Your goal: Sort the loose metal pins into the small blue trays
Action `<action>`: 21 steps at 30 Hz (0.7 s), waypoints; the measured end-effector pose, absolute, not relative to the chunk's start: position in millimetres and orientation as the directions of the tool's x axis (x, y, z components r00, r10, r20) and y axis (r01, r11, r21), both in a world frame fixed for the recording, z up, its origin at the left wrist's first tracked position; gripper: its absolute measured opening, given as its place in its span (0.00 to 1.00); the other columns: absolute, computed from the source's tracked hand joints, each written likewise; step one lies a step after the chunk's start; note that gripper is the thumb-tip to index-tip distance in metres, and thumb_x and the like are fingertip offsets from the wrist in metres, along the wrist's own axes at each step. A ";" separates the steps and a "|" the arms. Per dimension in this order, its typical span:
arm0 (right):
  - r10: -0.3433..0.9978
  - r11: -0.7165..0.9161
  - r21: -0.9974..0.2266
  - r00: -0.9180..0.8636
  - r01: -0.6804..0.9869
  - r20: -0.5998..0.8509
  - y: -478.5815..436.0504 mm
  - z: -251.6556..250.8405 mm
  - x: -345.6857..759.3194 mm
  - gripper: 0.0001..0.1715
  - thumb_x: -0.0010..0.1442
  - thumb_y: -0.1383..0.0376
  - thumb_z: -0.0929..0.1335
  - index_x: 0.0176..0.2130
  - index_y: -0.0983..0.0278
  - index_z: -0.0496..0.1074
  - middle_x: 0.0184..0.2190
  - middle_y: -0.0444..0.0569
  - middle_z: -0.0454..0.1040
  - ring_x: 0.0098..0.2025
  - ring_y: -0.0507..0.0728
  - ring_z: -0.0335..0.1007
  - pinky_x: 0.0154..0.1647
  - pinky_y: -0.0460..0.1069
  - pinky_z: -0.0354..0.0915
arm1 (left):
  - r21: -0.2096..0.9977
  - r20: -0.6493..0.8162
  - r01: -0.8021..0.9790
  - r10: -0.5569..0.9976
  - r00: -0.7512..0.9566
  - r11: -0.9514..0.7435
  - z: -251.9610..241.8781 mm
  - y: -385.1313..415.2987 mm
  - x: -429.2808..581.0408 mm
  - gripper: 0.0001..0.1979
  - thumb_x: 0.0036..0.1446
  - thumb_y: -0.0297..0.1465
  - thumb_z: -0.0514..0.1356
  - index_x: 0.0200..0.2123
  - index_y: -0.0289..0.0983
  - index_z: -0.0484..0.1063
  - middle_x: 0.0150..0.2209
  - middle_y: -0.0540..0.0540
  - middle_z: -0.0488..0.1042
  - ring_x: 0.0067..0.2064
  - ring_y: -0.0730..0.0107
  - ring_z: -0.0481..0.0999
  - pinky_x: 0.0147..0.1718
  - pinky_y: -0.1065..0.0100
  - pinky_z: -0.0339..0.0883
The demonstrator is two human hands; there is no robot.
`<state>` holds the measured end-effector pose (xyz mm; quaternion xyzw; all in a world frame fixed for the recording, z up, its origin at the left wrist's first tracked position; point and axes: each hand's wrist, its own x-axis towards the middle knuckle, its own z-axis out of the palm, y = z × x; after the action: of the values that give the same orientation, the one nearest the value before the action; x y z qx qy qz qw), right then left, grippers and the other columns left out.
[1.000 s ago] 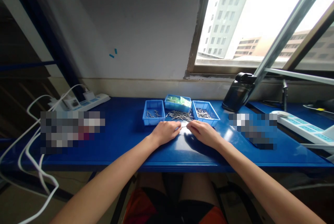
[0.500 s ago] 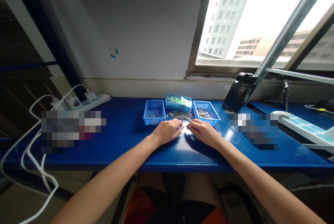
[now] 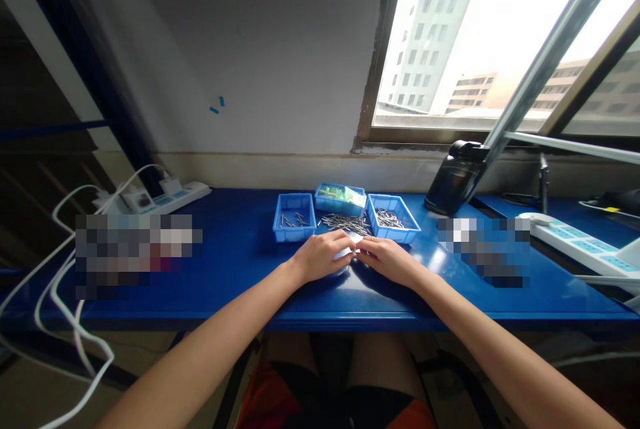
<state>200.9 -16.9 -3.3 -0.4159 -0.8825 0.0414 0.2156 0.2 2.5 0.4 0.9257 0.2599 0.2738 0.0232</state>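
Slender metal pieces (image 3: 345,223) | shiny loose heap between blue plastic trays (image 3: 294,236) | hands (image 3: 320,256) curled close together (holding anything: cannot tell)

We see two bare forearms (image 3: 230,322). On the right hand (image 3: 389,260), we notice a small, gold-coloured ring (image 3: 373,238). We also see black fabric shorts (image 3: 375,406) with orange-red panels (image 3: 263,394) at the sides, which leave the thighs (image 3: 375,357) partly bare.

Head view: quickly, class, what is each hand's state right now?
Left hand: curled; what it holds, if anything, cannot be told.
Right hand: curled near the left; any hold likewise unclear.
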 end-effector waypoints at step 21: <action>0.746 0.661 -0.250 -0.583 0.708 0.321 -21.3 2.6 198.1 0.16 0.64 0.59 0.57 0.39 0.63 0.69 0.34 0.49 0.74 0.35 0.54 0.71 0.35 0.46 0.63 | 0.108 0.393 0.586 0.576 0.717 -0.803 -3.6 5.0 1.1 0.10 0.59 0.34 0.50 0.39 0.39 0.69 0.34 0.49 0.74 0.36 0.70 0.74 0.30 0.73 0.64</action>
<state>198.1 -21.3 2.6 -0.4091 -0.8885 0.0477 0.2023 1.1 5.0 -3.6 0.9264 0.3136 0.2082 -0.0121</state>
